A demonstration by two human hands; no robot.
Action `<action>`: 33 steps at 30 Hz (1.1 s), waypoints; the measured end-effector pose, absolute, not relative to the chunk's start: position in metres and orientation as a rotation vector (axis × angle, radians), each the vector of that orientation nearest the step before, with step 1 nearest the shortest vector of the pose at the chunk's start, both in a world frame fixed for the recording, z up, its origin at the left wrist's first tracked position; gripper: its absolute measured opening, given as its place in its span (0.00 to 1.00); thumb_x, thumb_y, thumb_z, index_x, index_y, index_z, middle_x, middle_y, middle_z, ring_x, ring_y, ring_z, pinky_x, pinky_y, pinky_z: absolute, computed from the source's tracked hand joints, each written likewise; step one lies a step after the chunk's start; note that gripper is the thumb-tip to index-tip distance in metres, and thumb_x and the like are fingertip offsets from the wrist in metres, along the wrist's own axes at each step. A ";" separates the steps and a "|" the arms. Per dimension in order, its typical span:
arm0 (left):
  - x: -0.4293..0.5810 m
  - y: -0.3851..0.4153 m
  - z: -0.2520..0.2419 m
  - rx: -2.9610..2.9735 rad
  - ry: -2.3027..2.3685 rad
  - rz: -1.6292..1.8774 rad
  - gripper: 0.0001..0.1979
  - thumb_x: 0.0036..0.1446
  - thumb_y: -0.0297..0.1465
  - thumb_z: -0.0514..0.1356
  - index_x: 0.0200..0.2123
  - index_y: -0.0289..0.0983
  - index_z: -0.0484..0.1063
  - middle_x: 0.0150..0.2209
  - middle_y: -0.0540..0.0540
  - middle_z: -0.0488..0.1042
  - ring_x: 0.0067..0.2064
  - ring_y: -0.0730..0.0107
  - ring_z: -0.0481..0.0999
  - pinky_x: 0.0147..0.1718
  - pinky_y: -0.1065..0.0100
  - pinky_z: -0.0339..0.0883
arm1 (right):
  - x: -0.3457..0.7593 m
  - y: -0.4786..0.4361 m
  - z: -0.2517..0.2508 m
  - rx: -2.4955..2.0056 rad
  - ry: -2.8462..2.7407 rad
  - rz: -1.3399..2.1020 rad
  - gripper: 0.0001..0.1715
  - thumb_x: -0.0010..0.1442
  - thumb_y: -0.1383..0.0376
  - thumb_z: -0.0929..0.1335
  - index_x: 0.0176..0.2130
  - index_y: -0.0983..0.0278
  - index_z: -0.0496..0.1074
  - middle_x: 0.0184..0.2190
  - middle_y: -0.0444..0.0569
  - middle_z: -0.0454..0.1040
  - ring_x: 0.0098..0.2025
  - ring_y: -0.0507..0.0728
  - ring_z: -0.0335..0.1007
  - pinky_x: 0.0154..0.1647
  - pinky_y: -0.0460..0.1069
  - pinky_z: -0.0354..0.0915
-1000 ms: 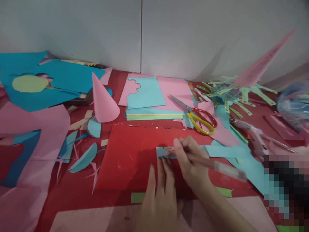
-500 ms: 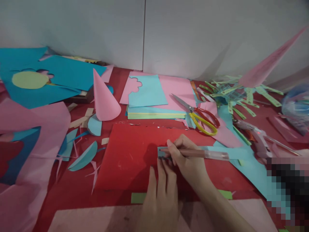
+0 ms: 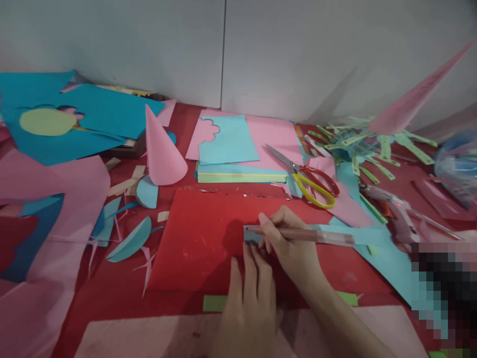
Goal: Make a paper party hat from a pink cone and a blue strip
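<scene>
In my right hand [image 3: 290,243] is a brownish pen [image 3: 333,238], pinched between thumb and fingers and lying low. Its tip points left, at the left end of a light blue paper strip [image 3: 367,236]. My left hand [image 3: 250,293] lies flat with fingers stretched forward; the fingertips press the strip's lower edge near the pen tip. Beneath both hands is a red board or sheet [image 3: 197,243]. My right hand covers the middle of the strip, so any marks there are hidden.
Scissors [image 3: 298,171] with red and yellow handles lie behind my right hand. A pink paper cone [image 3: 164,159] stands left of a paper stack [image 3: 242,177]. On the right are a glue gun [image 3: 400,216] and a taller pink cone [image 3: 417,94]. Paper scraps [image 3: 130,242] litter the left.
Both hands stay in nearly the same place. The pen tip has shifted very slightly at the strip's left end; the surroundings look unchanged.
</scene>
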State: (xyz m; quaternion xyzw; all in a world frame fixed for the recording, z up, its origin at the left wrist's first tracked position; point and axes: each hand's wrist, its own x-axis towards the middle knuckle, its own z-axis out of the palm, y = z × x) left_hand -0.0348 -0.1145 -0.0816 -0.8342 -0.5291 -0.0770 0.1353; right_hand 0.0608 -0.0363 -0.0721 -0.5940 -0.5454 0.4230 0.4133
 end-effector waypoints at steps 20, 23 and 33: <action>-0.037 -0.113 -0.089 -2.396 -1.444 -0.291 0.20 0.54 0.34 0.48 0.45 0.29 0.70 0.48 0.39 0.71 0.50 0.55 0.68 0.46 0.59 0.61 | 0.060 -0.041 -0.071 -1.420 -1.368 1.032 0.16 0.59 0.57 0.62 0.23 0.60 0.57 0.12 0.37 0.62 0.17 0.49 0.62 0.21 0.45 0.61; -0.037 -0.113 -0.088 -2.398 -1.446 -0.281 0.20 0.55 0.34 0.48 0.45 0.29 0.70 0.48 0.39 0.70 0.50 0.55 0.68 0.46 0.59 0.61 | 0.059 -0.039 -0.070 -1.486 -1.462 0.959 0.19 0.59 0.56 0.61 0.20 0.61 0.57 0.14 0.39 0.63 0.17 0.48 0.60 0.20 0.44 0.59; -0.035 -0.114 -0.084 -2.398 -1.477 -0.252 0.21 0.54 0.33 0.49 0.47 0.28 0.68 0.48 0.39 0.70 0.50 0.55 0.68 0.46 0.60 0.62 | 0.057 -0.034 -0.070 -1.618 -1.679 0.875 0.21 0.59 0.56 0.60 0.19 0.62 0.52 0.13 0.38 0.60 0.17 0.48 0.58 0.18 0.43 0.54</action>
